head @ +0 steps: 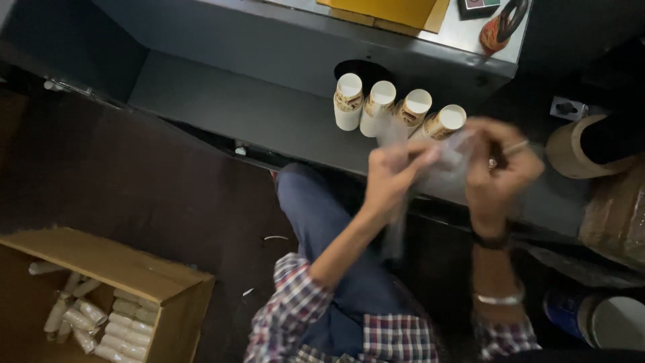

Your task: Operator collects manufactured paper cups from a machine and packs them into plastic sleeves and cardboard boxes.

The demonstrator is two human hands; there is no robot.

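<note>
Thin clear plastic bag (449,169), crumpled, motion-blurred, stretched between left hand (393,176) and right hand (500,168); both pinch it above grey metal surface (269,114), just before four paper-cup stacks (396,107).

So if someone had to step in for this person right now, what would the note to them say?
Left hand and right hand both grip a thin clear plastic bag, spread between them and blurred.
Four stacks of paper cups lie on the grey machine ledge, not yet bagged.
The cardboard box on the floor already holds bagged cup stacks.
</note>
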